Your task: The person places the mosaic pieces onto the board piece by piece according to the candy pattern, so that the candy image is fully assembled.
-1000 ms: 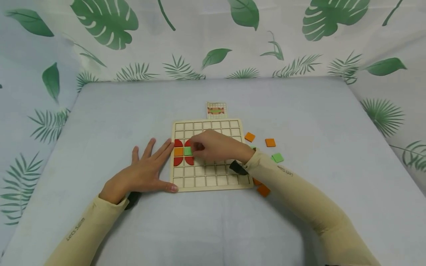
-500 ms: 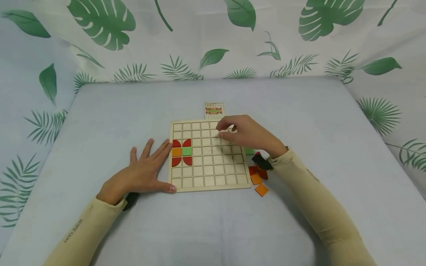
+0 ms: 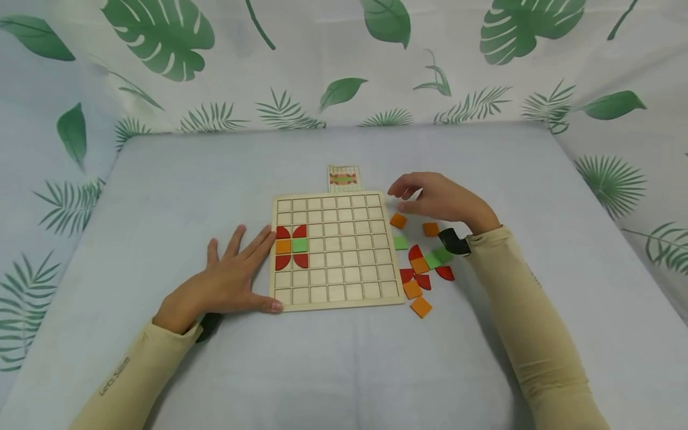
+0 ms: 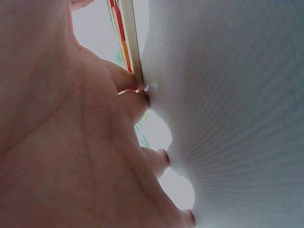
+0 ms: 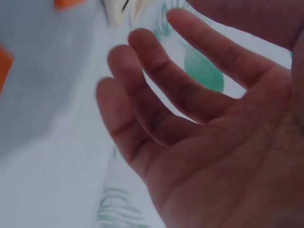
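A wooden grid board lies mid-table in the head view. At its left side sit an orange square tile, a green square tile and several red quarter-round tiles. My left hand rests flat with fingers spread, fingertips and thumb touching the board's left edge; the left wrist view shows the board edge against the fingers. Past the board's upper right corner my right hand hovers with loosely bent fingers. In the right wrist view its palm holds nothing.
Loose orange tiles, green tiles and red tiles are scattered right of the board, some overlapping. A small pattern card lies against the board's far edge. A leaf-print cloth hangs behind the table.
My right hand has lifted from the green tile on the board and moved right, beyond the board's edge. The loose tiles are uncovered. My left hand stays at the board's edge.
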Demonstrator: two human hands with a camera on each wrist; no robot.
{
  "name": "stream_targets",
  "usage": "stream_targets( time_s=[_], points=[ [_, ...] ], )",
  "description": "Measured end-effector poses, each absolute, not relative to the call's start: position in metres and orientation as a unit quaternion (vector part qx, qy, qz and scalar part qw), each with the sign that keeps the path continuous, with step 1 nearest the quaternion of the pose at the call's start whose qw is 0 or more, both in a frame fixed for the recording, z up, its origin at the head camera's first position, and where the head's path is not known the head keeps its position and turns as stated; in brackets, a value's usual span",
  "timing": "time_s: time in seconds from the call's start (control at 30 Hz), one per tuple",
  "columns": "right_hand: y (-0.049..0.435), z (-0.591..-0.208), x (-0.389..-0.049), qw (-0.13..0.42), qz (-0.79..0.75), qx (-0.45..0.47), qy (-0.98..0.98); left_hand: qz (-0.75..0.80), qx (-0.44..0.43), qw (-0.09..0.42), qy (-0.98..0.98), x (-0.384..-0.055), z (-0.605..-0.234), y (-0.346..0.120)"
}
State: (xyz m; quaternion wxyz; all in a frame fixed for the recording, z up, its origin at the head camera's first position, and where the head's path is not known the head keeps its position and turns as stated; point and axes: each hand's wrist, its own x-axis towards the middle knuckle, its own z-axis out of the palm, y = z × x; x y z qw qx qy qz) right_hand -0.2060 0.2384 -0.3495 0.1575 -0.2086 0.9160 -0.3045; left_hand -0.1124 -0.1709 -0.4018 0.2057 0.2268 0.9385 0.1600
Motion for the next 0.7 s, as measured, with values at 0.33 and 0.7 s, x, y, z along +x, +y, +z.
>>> stream_targets(
  time_s=[0.33,0.7],
  points=[
    [0.246,-0.362,-0.212,0.239,-0.282,-0.191,0.909,0.162,0.223,0.207,0.939,-0.111,-0.402,-0.172],
    [0.244,-0.371,-0.213,0.237,-0.281,-0.214,0.905,0.159,0.224,0.206,0.939,-0.112,-0.403,-0.172]
  ],
)
